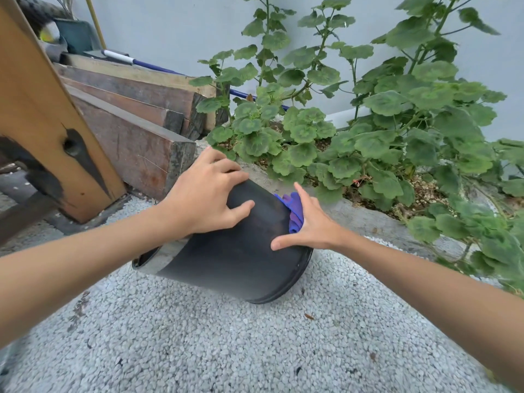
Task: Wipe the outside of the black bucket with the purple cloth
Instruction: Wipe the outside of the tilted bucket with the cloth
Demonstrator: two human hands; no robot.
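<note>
While tipped on the gravel [198, 336] at centre, black bucket [235, 251] is steadied by left hand [204, 199], fingers spread and curled over its far end. Right hand [309, 222], fingers splayed, presses purple cloth [293, 208] against its right side. Risk: bucket rolling off under wiping pressure.

The bucket [238, 251] is matt black, with a pale grey band near its open end. Against its far side a purple-blue cloth [293, 208] shows. Under the bucket lies speckled light-grey gravel [198, 336]. Behind it stand green leaves [368, 123] with darker ring markings, reddish-brown timbers [133, 143], and a pale blue-grey wall [175, 26].
</note>
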